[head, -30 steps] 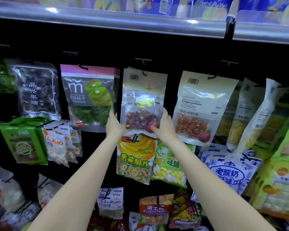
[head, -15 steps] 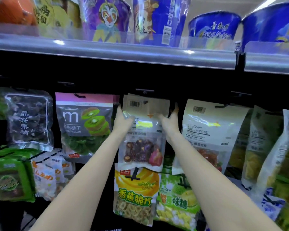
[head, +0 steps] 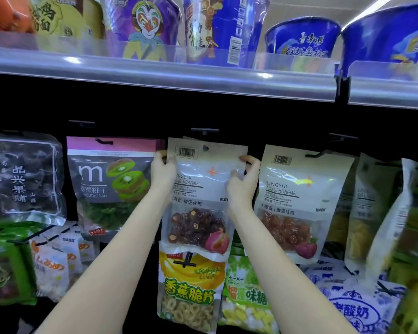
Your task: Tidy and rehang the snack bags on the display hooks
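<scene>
White plum snack bag (head: 198,189) with clear window, upright, hang hole just below black display hook (head: 204,131)

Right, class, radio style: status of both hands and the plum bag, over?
Left hand grips plum bag top left edge. Right hand pinches top right edge. Kiwi bag close on the left, over.

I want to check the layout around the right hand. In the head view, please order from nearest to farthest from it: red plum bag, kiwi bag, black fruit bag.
From the right hand:
1. Red plum bag, just to its right.
2. Kiwi bag, left, beyond the left hand.
3. Black fruit bag, far left.
</scene>
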Demonstrator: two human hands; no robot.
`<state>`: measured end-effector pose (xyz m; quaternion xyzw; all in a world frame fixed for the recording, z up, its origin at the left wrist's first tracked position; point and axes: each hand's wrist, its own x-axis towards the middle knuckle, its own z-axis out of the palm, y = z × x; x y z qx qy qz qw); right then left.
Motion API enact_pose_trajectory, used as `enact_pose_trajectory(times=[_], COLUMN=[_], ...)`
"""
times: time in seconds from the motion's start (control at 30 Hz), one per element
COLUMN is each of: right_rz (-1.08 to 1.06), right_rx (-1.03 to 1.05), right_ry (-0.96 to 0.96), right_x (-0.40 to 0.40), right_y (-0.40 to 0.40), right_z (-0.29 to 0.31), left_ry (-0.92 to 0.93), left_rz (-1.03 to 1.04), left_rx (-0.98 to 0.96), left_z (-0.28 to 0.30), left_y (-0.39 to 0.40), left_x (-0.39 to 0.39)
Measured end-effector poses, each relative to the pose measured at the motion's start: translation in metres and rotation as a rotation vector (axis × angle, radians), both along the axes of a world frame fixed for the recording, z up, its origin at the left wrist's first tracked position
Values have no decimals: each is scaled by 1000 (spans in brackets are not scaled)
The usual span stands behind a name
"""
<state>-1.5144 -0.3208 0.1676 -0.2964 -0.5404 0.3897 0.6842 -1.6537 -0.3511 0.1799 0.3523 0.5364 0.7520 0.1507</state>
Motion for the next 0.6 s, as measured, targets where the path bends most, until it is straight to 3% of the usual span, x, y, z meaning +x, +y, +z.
enact_pose_trajectory(times=[0.23, 0.6], right_rz=[-9, -16], right_rx=[-39, -62], right_ry=[-25, -72], right_x=[3, 3], right_y=[-4, -4], right_z=[6, 9], left_ry=[-2, -70], left_rz=[-224, -344], left_rx=[-63, 207], left_z=[12, -7], left_y=[-10, -21], left_x=[-9, -16])
